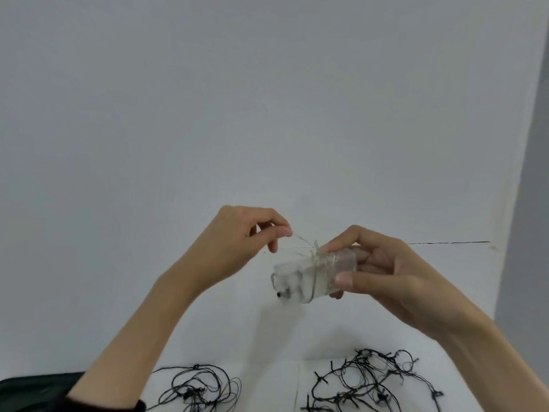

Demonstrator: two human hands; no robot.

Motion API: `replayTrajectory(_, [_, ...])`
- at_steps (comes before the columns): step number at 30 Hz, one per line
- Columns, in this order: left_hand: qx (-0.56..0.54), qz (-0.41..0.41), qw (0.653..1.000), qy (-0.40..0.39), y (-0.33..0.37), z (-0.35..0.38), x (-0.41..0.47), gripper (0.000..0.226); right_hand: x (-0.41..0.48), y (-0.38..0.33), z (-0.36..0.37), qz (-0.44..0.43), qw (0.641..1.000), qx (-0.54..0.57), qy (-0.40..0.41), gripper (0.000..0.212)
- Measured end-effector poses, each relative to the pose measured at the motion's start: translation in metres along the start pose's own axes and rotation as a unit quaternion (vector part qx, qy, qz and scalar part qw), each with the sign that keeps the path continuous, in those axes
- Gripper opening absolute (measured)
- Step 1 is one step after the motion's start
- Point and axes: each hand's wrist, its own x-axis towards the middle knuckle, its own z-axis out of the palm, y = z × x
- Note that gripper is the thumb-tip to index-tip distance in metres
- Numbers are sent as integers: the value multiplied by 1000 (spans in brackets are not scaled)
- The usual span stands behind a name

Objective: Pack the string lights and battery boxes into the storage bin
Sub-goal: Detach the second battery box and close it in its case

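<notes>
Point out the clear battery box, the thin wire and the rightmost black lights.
clear battery box (291,280): head view, transparent side.
thin wire (303,239): head view, free stretch.
rightmost black lights (368,377): head view, tangle middle.

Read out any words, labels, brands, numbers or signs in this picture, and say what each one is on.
No readable text anywhere in view.
The clear battery box in the right hand shows no legible print.
The thin wire pinched by the left hand and the black string lights show no labels.
</notes>
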Motion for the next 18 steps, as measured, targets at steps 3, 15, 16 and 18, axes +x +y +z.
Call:
replayTrajectory(3, [-119, -54, 991, -11, -10, 21, -7, 16, 5, 11, 3, -25, 987, 156, 42, 40])
replayTrajectory(15, [-129, -130, 982, -40, 8, 52, -37, 18, 17, 32, 4, -47, 936, 46, 345, 18])
replayTrajectory(16, [-87, -125, 987, -58, 12, 52, -38, 21, 18, 34, 3, -50, 933, 7, 357, 17])
replayTrajectory(18, [18, -114, 988, -101, 20, 52, -40, 26, 19, 38, 2, -59, 921, -69, 379, 19])
